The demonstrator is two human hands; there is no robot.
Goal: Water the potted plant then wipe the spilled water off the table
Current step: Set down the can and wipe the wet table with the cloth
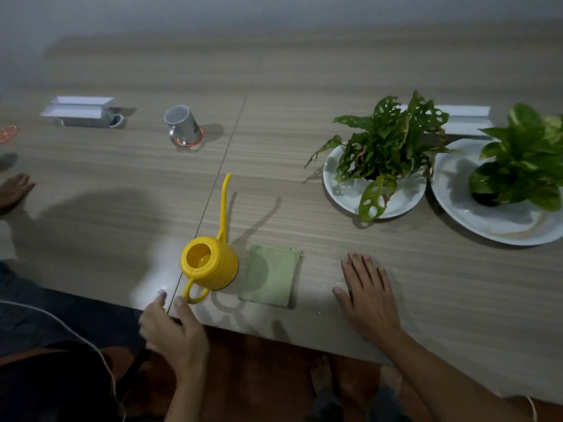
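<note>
A yellow watering can (210, 261) with a long thin spout stands near the table's front edge, its handle pointing toward me. My left hand (173, 328) hovers just short of that handle, fingers apart and holding nothing. A folded green cloth (271, 275) lies flat right of the can. My right hand (370, 292) rests palm down on the table, right of the cloth. A potted plant with holed leaves (387, 147) sits on a white plate (344, 190) at the right. A second leafy plant (524, 166) sits on another white plate (487, 220) at the far right.
A mug (181, 124) stands on an orange coaster at the back left, with a white box (80, 112) and a second mug farther left. Another person's hand (13, 188) rests at the left edge. A white cable (76, 333) crosses my lap.
</note>
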